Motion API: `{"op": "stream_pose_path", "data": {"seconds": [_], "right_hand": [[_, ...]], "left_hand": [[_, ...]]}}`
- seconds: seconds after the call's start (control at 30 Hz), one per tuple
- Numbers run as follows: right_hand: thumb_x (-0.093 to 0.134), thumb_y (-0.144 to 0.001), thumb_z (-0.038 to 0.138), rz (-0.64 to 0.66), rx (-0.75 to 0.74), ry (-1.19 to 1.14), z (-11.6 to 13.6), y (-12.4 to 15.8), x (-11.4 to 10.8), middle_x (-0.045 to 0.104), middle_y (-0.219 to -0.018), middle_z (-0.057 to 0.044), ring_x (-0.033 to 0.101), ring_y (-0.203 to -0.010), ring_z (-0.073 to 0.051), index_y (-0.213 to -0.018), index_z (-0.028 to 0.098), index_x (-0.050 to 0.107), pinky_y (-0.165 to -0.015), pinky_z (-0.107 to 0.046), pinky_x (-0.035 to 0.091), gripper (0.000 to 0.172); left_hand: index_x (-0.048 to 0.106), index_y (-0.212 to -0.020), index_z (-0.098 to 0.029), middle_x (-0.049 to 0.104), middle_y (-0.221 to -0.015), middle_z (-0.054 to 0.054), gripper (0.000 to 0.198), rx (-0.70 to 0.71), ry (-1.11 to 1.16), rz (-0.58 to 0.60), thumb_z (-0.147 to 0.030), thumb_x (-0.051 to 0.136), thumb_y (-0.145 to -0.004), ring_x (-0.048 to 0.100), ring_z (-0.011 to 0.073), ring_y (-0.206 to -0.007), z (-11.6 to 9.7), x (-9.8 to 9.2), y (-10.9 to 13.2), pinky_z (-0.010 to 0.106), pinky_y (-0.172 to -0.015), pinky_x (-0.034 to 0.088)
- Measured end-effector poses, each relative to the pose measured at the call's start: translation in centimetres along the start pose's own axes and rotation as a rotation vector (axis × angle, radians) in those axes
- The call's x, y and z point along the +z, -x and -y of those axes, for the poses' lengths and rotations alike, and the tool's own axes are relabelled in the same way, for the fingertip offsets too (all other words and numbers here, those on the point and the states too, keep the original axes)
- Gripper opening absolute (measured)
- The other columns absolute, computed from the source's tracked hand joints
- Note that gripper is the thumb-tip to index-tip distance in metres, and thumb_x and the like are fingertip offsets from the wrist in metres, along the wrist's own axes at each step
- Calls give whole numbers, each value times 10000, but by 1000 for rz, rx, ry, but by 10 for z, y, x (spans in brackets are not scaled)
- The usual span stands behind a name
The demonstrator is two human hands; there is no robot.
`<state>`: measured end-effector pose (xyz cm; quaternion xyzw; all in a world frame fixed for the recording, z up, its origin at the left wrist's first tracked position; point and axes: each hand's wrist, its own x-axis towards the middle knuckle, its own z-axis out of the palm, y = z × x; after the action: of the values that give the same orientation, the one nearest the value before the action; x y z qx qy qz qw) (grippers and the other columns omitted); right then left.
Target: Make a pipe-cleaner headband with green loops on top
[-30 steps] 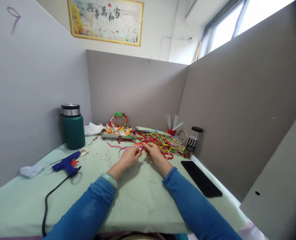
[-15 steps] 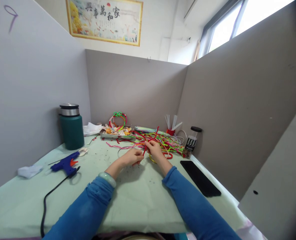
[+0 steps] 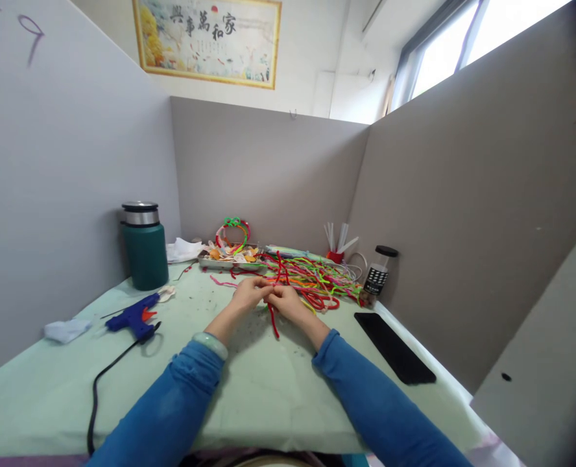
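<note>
Near the middle of the table, my left hand [image 3: 250,293] and my right hand [image 3: 288,301] meet at the fingertips, both pinching a red fuzzy stem [image 3: 273,322]. One end of the stem hangs below the fingers toward me, and red pieces stick up above them. Just behind and to the right lies a heap of fuzzy stems [image 3: 324,275] in red, green, pink and orange. The exact spot where the fingers grip is partly hidden by the hands.
On the left are a green bottle [image 3: 145,253], a blue glue gun [image 3: 135,318] with its cord, and a crumpled tissue [image 3: 67,330]. A filled metal tray [image 3: 234,264] stands behind. To the right are a jar [image 3: 376,279] and a black phone [image 3: 395,348].
My hands have come together, and the right one has moved left. The red stem's lower end now hangs farther down below my fingers. The view has shifted slightly.
</note>
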<state>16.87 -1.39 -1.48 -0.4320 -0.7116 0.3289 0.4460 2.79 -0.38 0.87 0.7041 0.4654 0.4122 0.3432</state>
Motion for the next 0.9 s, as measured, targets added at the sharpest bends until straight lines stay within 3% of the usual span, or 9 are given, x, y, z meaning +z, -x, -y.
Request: {"op": "stream_pose_path", "data": {"seconds": [0.2, 0.37, 0.5, 0.67, 0.9], "right_hand": [[597, -727, 395, 147, 119, -74, 3, 3, -10, 514, -544, 30, 417, -422, -67, -663, 153, 578, -400, -197, 275, 251], [624, -700, 529, 16, 247, -475, -3, -1, -22, 562, -643, 11, 450, -440, -57, -767, 157, 574, -396, -191, 303, 381], [731, -622, 433, -13, 243, -714, -5, -3, -22, 532, -595, 41, 438, -445, -49, -735, 163, 546, -402, -180, 290, 346], [756, -598, 364, -50, 213, -743, -6, -3, -14, 498, -538, 58, 404, -429, -44, -700, 159, 541, -401, -178, 268, 314], [737, -603, 346, -143, 246, -667, -10, -5, -3, 480, -499, 57, 395, -409, -52, -662, 162, 521, -384, -184, 260, 290]], "left_hand": [[588, -661, -141, 481, -454, -47, 162, -24, 57, -20, -302, 590, -669, 347, 54, -391, 4, 0, -3, 188, -405, 259], [546, -683, -149, 573, -574, -19, 176, -41, 122, 63, -321, 583, -681, 323, 37, -360, 6, 1, -2, 189, -370, 227], [545, -712, -149, 593, -612, -2, 214, -40, 148, 200, -354, 596, -676, 329, 35, -347, 4, 3, 3, 192, -354, 225], [577, -768, -141, 588, -614, 1, 274, -13, 185, 235, -398, 611, -680, 351, 43, -371, 1, 4, 5, 195, -369, 247], [543, -661, -154, 560, -506, -8, 233, -53, 138, 209, -380, 592, -693, 337, 52, -360, 11, 5, 1, 199, -378, 209]]}}
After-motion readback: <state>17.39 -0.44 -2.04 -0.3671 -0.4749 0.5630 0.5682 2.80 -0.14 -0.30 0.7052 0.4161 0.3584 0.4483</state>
